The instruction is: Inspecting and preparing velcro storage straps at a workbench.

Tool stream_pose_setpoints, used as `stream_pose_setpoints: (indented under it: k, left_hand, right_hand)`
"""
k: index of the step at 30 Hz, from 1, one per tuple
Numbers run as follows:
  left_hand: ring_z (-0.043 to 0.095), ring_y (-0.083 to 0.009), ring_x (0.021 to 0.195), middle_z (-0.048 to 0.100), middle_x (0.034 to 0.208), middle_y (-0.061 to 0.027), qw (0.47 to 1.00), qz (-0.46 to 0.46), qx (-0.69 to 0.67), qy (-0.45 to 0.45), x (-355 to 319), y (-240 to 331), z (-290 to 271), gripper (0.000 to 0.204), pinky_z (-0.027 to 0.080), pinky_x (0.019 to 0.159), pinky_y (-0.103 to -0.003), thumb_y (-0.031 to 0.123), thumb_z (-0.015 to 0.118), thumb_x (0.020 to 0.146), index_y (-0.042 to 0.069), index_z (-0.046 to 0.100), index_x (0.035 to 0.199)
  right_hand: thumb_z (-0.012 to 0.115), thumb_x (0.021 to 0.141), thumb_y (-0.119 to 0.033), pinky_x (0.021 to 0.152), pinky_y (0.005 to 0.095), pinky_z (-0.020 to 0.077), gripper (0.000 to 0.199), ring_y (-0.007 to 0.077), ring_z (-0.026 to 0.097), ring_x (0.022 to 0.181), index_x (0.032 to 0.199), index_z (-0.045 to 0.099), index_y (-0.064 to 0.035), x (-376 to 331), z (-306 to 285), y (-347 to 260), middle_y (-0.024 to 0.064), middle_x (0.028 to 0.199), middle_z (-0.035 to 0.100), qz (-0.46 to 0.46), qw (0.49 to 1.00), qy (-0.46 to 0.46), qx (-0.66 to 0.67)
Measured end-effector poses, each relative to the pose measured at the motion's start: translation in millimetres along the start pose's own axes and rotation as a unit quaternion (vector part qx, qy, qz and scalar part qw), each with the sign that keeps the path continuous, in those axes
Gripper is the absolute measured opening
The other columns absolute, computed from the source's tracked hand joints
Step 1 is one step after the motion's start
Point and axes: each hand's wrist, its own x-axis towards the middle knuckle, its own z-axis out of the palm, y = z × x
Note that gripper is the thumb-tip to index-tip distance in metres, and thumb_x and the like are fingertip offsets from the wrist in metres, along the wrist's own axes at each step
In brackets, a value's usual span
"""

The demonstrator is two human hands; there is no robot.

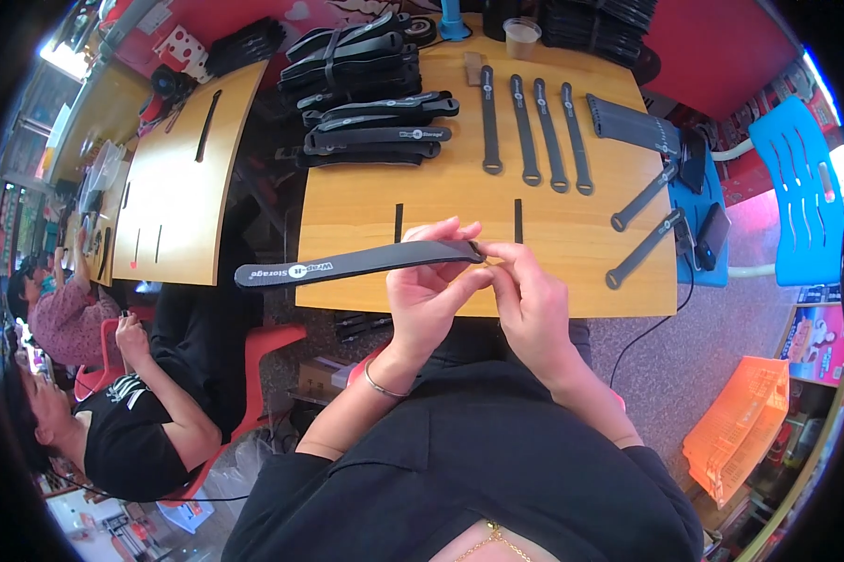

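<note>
A dark grey hook-and-loop strap [361, 260] with white print stretches out to the left above the near part of the wooden table [347, 208]. My left hand [420, 307] supports it from below near its looped end, thumb and fingers closed about it. The fingertips of my right hand [537, 304] pinch that same end, meeting the left thumb. Fingers partly hide the loop. Beyond my hands, two short black strips [399, 223] lie apart on the tabletop. Several like straps [523, 131] lie in a row farther back.
Bundled straps [352, 70] and a looser pile [380, 134] stand at the back left. Two straps [644, 248] lie near the right edge, by a blue stool [712, 267]. A cup [521, 37] stands far back. A co-worker [132, 421] sits left; an orange crate [736, 431] is at right.
</note>
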Motion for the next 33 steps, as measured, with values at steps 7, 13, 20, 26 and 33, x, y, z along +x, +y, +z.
stream_pose_setpoints:
  k: [7,13,20,26,33]
  left_hand:
    - [0.059,-0.0243,0.111,0.057,0.114,-0.0130,0.998,-0.046,0.016,-0.032,6,-7,-13,0.063,0.053,0.090,-0.033,-0.011,0.063,0.082,0.000,0.037,0.139]
    - [0.061,-0.0230,0.108,0.060,0.116,-0.0190,0.994,-0.065,0.052,-0.075,9,-1,-21,0.094,0.051,0.092,-0.034,-0.007,0.062,0.086,0.006,-0.007,0.149]
    - [0.059,-0.0237,0.111,0.059,0.119,-0.0216,0.988,-0.066,0.095,-0.104,11,3,-17,0.088,0.049,0.093,-0.034,-0.009,0.052,0.089,0.008,-0.012,0.148]
    - [0.058,-0.0266,0.114,0.056,0.122,-0.0245,0.988,-0.071,0.066,-0.118,13,5,-20,0.075,0.049,0.094,-0.035,-0.011,0.050,0.089,0.005,0.004,0.146]
    - [0.055,-0.0245,0.118,0.054,0.126,-0.0243,0.999,-0.036,0.015,-0.029,-1,-13,-22,0.023,0.049,0.096,-0.033,-0.010,0.053,0.089,0.001,0.038,0.101]
  right_hand:
    - [0.059,0.087,0.000,0.056,0.0317,0.0513,0.015,0.0234,0.069,0.068,0.101,0.061,-0.0041,2,3,7,0.0107,0.076,0.068,-0.052,0.999,0.012,-0.012]
    - [0.059,0.088,-0.003,0.053,0.0311,0.0499,0.010,0.0223,0.068,0.064,0.098,0.061,-0.0052,0,3,11,0.0094,0.071,0.067,-0.027,0.999,-0.021,-0.024]
    - [0.058,0.089,-0.001,0.054,0.0288,0.0494,0.010,0.0200,0.068,0.062,0.098,0.061,-0.0055,3,9,11,0.0089,0.070,0.066,0.005,1.000,0.000,0.007]
    - [0.057,0.090,-0.001,0.054,0.0279,0.0491,0.010,0.0188,0.068,0.063,0.098,0.061,-0.0046,2,12,10,0.0092,0.071,0.066,0.002,1.000,0.009,0.025]
    - [0.057,0.090,-0.003,0.054,0.0279,0.0493,0.009,0.0191,0.068,0.064,0.099,0.060,-0.0038,7,14,7,0.0098,0.072,0.067,0.010,0.999,-0.016,0.027]
